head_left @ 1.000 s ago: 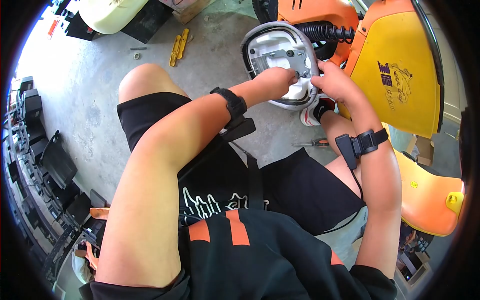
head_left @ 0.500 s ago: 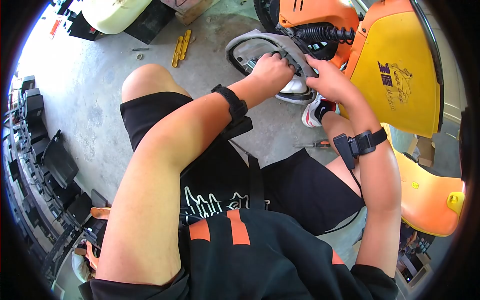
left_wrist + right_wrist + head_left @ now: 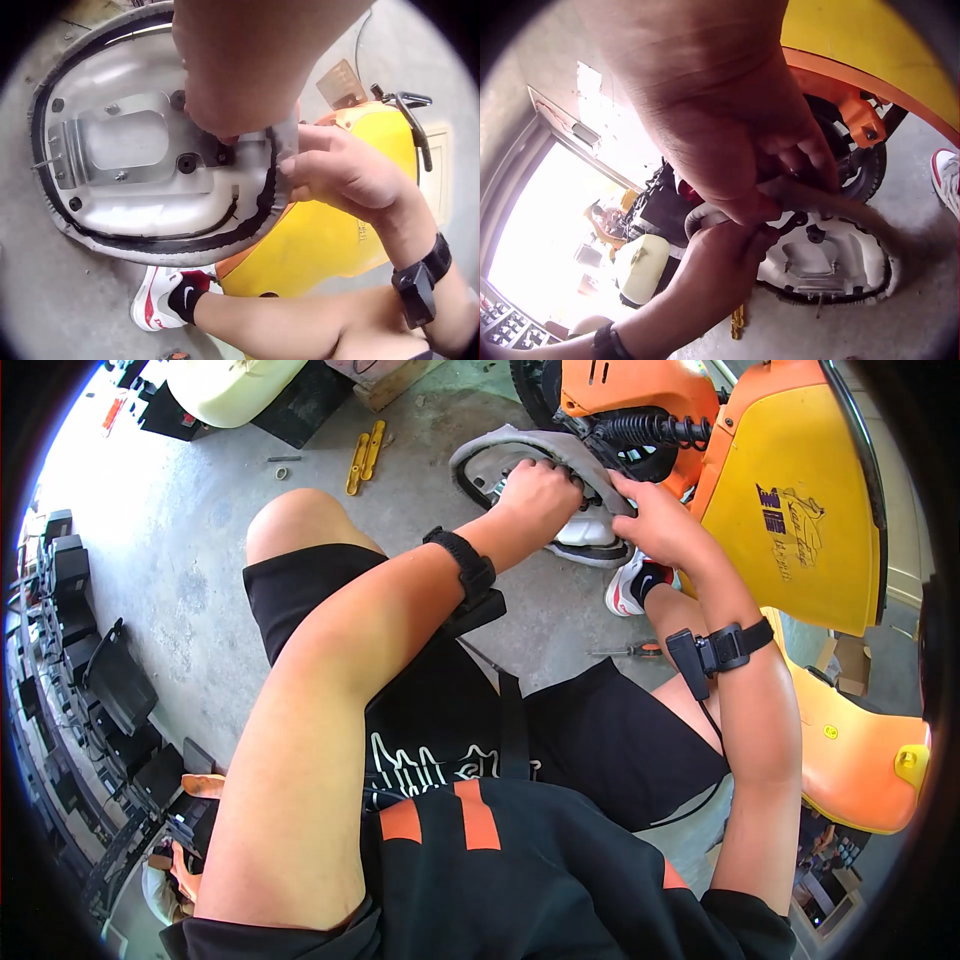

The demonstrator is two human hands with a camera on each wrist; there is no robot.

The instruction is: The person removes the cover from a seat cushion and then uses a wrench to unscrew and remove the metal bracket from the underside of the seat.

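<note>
A scooter seat (image 3: 142, 210) is held with its underside showing: white plastic base, grey cover edge, dark strip inside the rim. A metal bracket (image 3: 67, 154) is bolted across it, with black rubber bumpers around. My left hand (image 3: 540, 498) has its fingers curled at the bracket's end near the rim; in the right wrist view a small dark part shows at the fingertips, and what they pinch is mostly hidden. With my right hand (image 3: 668, 525) I grip the seat's rim, thumb on the underside and fingers behind the cover.
An orange and yellow scooter body (image 3: 790, 510) stands close at the right, its spring shock absorber (image 3: 650, 428) behind the seat. On the floor lie a screwdriver (image 3: 640, 649) by my shoe (image 3: 622, 588) and two yellow metal bars (image 3: 365, 457). An orange-yellow panel (image 3: 860, 750) sits at right.
The seat has tilted over, so its underside is seen at a steeper slant, and shifted slightly left. My left hand has moved up with it, knuckles now uppermost; the right hand stays on the rim.
</note>
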